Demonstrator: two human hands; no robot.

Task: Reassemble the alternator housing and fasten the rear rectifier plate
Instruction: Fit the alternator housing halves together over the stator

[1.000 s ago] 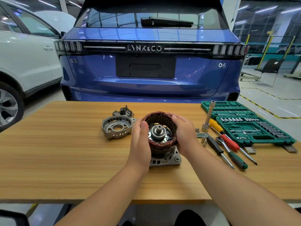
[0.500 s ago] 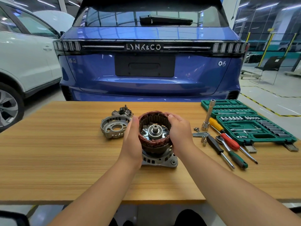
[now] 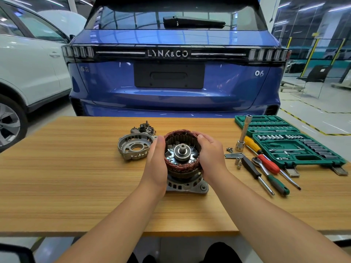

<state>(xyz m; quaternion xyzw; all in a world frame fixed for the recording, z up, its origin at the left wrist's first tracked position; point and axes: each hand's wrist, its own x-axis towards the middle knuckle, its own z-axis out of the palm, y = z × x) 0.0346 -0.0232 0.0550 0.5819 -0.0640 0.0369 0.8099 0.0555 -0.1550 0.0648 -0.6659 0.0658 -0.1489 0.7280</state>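
A copper-wound stator ring [image 3: 182,136] sits around the rotor [image 3: 182,151] on the silver front housing [image 3: 187,185], at the middle of the wooden table [image 3: 66,177]. My left hand [image 3: 156,164] presses flat against the ring's left side. My right hand [image 3: 210,154] grips its right side, thumb over the top rim. The silver rear housing half [image 3: 133,147] lies open side up to the left. Behind it lies the dark rectifier plate [image 3: 145,129].
Right of the alternator lie long bolts and small screws [image 3: 234,155], an upright socket extension [image 3: 244,133], several screwdrivers [image 3: 266,166], a ratchet, and an open green socket set case [image 3: 292,143]. A blue car stands beyond the table's far edge, a white car at left.
Both hands have stayed on the stator ring, which has settled slightly lower over the rotor. My head has shifted a little, so the scene sits differently in view.
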